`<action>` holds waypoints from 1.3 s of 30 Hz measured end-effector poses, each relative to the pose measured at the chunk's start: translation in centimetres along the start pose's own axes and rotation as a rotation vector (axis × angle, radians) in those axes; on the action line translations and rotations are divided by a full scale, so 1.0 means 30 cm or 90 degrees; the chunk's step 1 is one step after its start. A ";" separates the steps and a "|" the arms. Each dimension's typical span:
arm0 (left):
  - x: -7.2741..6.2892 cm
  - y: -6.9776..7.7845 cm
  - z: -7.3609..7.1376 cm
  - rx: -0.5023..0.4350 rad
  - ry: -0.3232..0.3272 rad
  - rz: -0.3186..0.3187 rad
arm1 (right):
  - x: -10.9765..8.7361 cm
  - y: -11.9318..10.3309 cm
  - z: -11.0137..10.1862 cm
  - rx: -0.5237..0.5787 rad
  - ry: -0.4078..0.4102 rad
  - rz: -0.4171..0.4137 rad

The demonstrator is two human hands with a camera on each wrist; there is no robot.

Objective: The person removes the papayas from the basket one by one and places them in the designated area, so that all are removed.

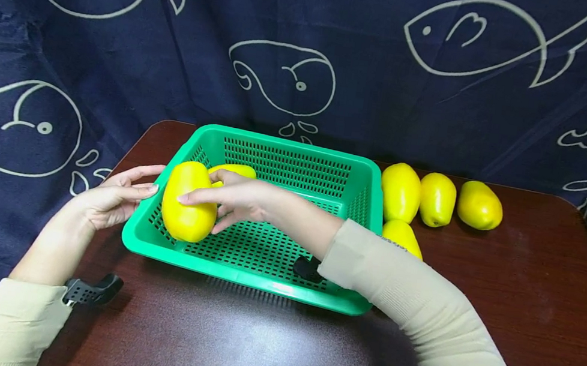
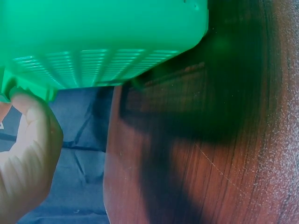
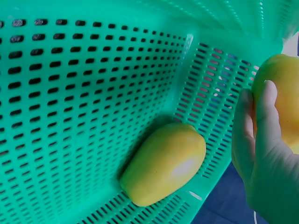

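My right hand (image 1: 240, 198) grips a yellow oblong fruit (image 1: 190, 207), papaya-like in shape, above the left end of a green plastic basket (image 1: 289, 290). The thumb lies across its near face, while other fingers show at its right side. Against the basket's left rim, my left hand (image 1: 114, 199) holds the edge; the left wrist view shows a bent digit at the rim, the rest partly cut off. Inside the basket lies another yellow fruit (image 3: 163, 164), partly hidden behind the held one in the head view.
Several more yellow fruits (image 1: 400, 190) lie on the brown table (image 1: 505, 279) to the basket's right, one partly hidden by the right sleeve. A dark blue cloth (image 1: 367, 107) with white fish and whale drawings hangs behind. Black straps (image 1: 93, 290) circle the wrists.
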State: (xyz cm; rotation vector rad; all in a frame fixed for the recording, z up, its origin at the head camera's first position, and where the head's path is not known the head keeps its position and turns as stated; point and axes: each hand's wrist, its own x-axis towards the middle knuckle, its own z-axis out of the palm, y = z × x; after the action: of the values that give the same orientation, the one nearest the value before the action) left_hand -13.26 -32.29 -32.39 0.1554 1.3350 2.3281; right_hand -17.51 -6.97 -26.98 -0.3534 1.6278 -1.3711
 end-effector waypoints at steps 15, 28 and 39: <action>-0.004 -0.004 0.005 -0.003 -0.009 0.002 | -0.072 -0.024 -0.055 -0.006 0.006 -0.027; 0.001 -0.004 0.002 -0.006 -0.024 0.009 | -0.136 -0.030 -0.107 -0.004 0.011 -0.044; -0.001 -0.003 0.000 -0.015 -0.030 0.007 | -0.173 -0.034 -0.136 0.002 0.009 -0.056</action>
State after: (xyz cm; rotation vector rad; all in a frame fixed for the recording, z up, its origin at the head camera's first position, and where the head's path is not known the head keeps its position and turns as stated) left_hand -13.21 -32.28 -32.46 0.2101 1.2870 2.3334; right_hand -18.44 -1.09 -23.96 -0.4187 1.6392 -1.4446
